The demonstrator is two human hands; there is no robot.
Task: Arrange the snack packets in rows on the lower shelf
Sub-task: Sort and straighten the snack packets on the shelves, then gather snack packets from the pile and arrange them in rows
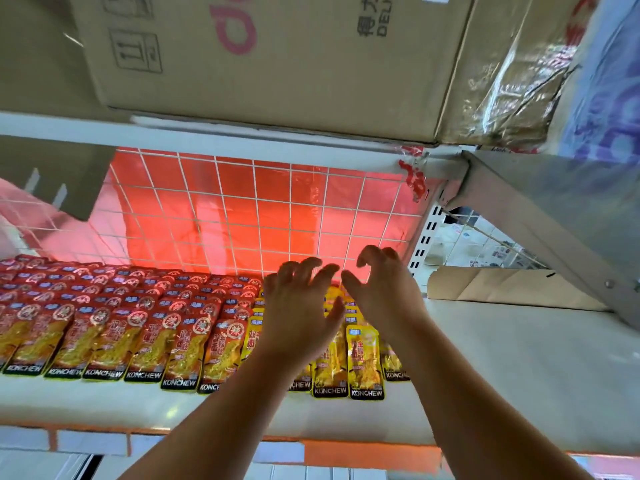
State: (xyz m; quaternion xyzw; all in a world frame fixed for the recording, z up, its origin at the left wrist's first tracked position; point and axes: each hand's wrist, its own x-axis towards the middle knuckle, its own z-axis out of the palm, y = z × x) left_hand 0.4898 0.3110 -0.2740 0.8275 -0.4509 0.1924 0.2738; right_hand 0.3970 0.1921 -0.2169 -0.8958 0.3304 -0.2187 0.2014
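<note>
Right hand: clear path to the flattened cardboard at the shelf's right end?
Probably yes. The right hand is over the yellow packets; only bare shelf lies between it and the cardboard.

Both hands, left hand (298, 308) and right hand (382, 289), fingers loosely curled, over yellow packets (363, 362); red packets (114, 317) in rows leftward.

I see red snack packets (114, 323) lying flat in overlapping rows across the left part of the white lower shelf (519, 375). Each row covers the lower part of the row behind it, so only the front row shows in full. Their black KONCHEW bands face the front edge. Just right of them lie yellow snack packets (363, 358), turned the same way and overlapping too, partly hidden from me. Their front ends sit slightly nearer the front edge.
</note>
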